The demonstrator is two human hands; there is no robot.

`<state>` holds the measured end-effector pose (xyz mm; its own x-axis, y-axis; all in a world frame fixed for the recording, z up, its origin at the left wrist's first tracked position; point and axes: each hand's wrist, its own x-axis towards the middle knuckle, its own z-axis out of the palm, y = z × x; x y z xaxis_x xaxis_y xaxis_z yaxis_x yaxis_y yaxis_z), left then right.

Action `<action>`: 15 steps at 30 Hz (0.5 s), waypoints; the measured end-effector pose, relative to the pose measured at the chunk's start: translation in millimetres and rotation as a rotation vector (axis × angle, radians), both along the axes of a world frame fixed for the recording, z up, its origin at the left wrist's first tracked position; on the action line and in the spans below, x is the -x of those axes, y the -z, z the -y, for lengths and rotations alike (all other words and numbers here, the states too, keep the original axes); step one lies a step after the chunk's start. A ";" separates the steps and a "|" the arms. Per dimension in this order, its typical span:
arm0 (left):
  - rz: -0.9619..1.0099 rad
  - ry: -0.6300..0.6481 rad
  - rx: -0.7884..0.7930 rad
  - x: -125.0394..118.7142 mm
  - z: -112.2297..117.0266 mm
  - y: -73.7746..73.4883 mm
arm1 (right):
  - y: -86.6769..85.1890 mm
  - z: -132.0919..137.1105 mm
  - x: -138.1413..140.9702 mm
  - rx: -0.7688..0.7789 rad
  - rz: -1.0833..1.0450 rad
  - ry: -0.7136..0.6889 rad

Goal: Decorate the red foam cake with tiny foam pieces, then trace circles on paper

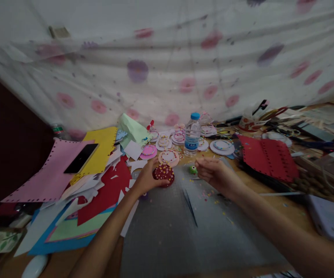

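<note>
My left hand point(147, 178) grips a dark red round paper piece point(163, 175) dotted with small yellow and pink bits, thumb at its near edge and fingers at its far left. To its right, my right hand point(213, 170) is closed in a pinch above the grey mat point(161, 239); whatever its fingertips hold is too small to make out. Just left of those fingertips is a small green object point(193, 170) with an eye-like spot. Dark tweezers point(190, 207) lie on the mat, with tiny coloured bits point(209, 195) scattered beside them.
Behind my hands stand a water bottle point(192, 135) and several decorated paper discs point(222, 146). Coloured paper sheets point(106, 189) and a phone point(81, 158) are piled on the left. At right lie a red punched sheet point(268, 157) and a cup of tools point(252, 122).
</note>
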<state>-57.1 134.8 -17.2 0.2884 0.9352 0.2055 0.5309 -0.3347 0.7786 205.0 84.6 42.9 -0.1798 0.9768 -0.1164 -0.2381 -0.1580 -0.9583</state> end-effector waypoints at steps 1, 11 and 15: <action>0.037 -0.041 -0.025 2.6 6.7 -5.4 | -2.2 8.2 0.1 0.008 -0.019 -0.009; 0.189 -0.087 -0.369 -38.3 144.7 -31.1 | 38.6 101.9 80.6 0.011 0.099 -0.151; -0.153 0.018 -0.443 -56.5 151.6 -17.6 | 53.0 129.7 88.8 -0.014 0.036 -0.081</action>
<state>-0.7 -16.9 0.4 0.3618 0.7616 0.5376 0.6197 -0.6273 0.4716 116.2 -45.1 -10.1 -0.2544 0.9608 -0.1102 -0.1907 -0.1616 -0.9683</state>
